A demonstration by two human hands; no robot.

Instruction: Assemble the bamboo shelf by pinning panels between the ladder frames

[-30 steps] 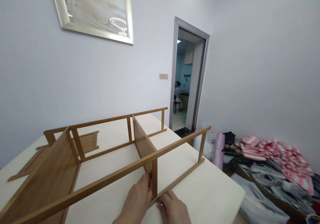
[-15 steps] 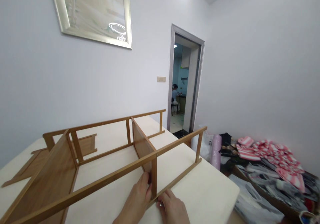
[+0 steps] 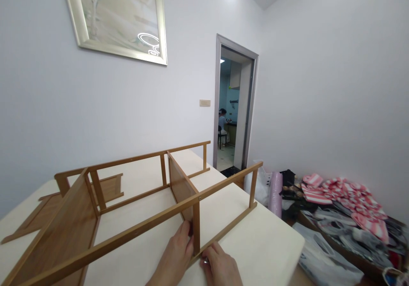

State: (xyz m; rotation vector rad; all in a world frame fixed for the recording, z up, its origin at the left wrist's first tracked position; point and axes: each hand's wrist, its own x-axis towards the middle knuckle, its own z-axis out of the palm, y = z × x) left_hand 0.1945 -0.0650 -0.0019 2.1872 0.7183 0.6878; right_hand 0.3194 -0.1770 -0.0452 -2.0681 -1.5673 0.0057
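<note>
A wooden shelf frame [image 3: 137,230] lies on its side on a white table [image 3: 265,247], with a middle shelf board [image 3: 180,188] standing upright inside it. My left hand [image 3: 175,256] presses against the near upright post [image 3: 196,230], fingers together on its left side. My right hand [image 3: 220,267] sits at the post's foot by the lower rail, fingers curled; a small metal piece shows under them. A loose wooden panel [image 3: 41,211] lies flat at the table's far left.
A framed picture [image 3: 118,17] hangs on the wall. An open doorway [image 3: 231,107] shows a person seated in another room. Right of the table lie a pink roll [image 3: 275,192], plastic bags and striped pink cloth [image 3: 345,196].
The view has tilted up and shifted slightly left. Both hands stay at the post as before.
</note>
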